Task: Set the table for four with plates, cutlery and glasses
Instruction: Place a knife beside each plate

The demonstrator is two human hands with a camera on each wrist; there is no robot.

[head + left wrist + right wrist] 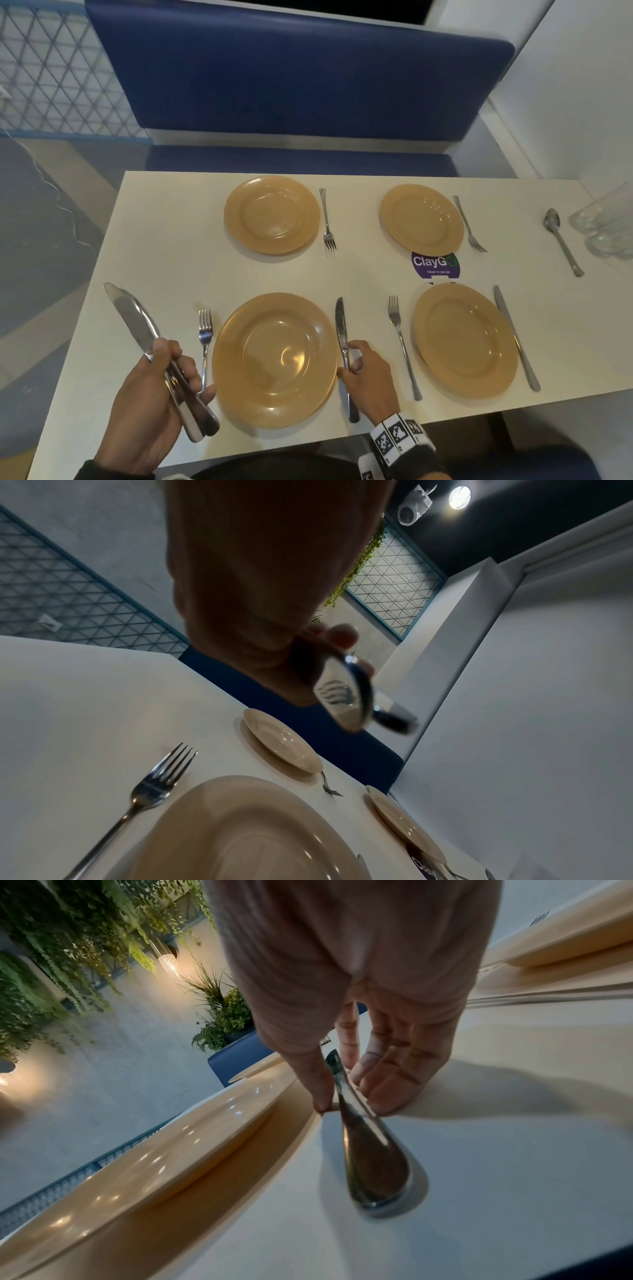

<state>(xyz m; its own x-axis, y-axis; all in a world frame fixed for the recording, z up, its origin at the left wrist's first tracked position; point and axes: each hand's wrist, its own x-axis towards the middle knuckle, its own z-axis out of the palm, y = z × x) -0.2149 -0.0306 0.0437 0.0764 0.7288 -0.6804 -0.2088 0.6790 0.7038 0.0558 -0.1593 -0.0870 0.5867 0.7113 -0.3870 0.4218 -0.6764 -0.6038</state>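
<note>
Four tan plates sit on the white table [164, 240]. My right hand [354, 359] pinches the handle of a knife [340, 329] that lies flat just right of the near left plate [274, 356]; in the right wrist view the thumb and fingers [387, 1096] press either side of this knife [369, 1164]. My left hand [171, 373] grips two knives [137, 318] by the handles, blades up and to the left above the table edge; their handle ends [346, 696] show in the left wrist view. A fork [205, 342] lies left of that plate.
The near right plate [464, 339] has a fork [402, 346] and a knife [515, 339]. The far plates [272, 214] [421, 217] each have a fork on their right. A spoon [561, 240] and clear glasses [606, 222] are at the far right. A blue bench [298, 85] stands behind the table.
</note>
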